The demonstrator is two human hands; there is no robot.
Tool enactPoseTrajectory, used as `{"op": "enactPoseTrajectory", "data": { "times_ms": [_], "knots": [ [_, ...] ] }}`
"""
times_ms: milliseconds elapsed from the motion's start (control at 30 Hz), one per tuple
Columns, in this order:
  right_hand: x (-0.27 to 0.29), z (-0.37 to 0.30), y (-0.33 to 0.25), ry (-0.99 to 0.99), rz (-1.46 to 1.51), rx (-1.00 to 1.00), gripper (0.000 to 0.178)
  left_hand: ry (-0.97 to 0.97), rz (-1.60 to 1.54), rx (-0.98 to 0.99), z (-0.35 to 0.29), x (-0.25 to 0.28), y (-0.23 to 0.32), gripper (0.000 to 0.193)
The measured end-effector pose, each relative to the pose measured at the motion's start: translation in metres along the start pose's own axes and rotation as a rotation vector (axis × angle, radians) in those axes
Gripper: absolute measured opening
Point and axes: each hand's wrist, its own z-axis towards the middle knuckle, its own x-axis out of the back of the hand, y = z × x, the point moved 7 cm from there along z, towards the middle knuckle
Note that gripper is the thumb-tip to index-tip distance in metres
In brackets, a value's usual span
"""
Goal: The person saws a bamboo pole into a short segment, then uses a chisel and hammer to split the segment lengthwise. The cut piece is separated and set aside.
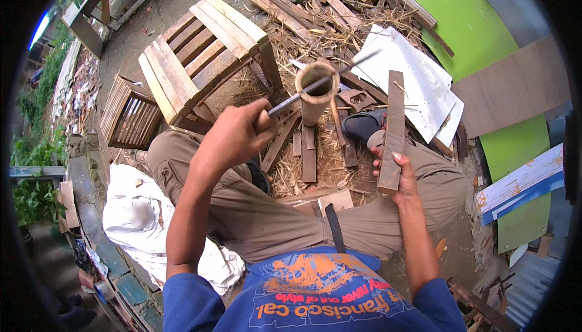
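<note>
My left hand (236, 132) is closed around the near end of a long, thin grey metal bar (287, 103). The bar slants up to the right across the mouth of an upright bamboo tube (315, 106); whether it is a blade or a rod, I cannot tell. On the other side, my right hand (402, 177) grips the lower end of a flat, dark brown wooden strip (394, 126), thumb on its face. The strip stands nearly lengthwise above my right leg, apart from the bar and the tube.
A slatted wooden stool (203, 53) stands at the front left, beside a slatted crate (130, 114). White sheets (406, 77) lie at the right near a green panel (461, 23). Wood scraps (291, 16) and straw cover the ground ahead. White cloth (139, 211) lies by my left leg.
</note>
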Motion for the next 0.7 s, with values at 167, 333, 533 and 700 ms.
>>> {"op": "enactPoseTrajectory", "data": {
  "times_ms": [167, 333, 533, 700],
  "knots": [
    [-0.022, -0.004, -0.002, -0.121, 0.289, 0.002, 0.065, -0.094, 0.065, -0.091, -0.008, -0.014, 0.006, 0.024],
    [-0.015, -0.02, -0.033, 0.203, -0.238, 0.091, 0.063, -0.039, 0.173, 0.026, 0.014, 0.014, -0.005, 0.027],
    [-0.021, -0.035, -0.095, 0.249, -0.842, 0.558, 0.065, -0.023, 0.15, 0.04, 0.045, 0.025, 0.01, 0.031],
    [-0.116, -0.052, -0.154, 0.175, -0.869, 0.675, 0.072, -0.018, 0.21, 0.017, 0.065, 0.018, 0.016, 0.033]
  ]
}}
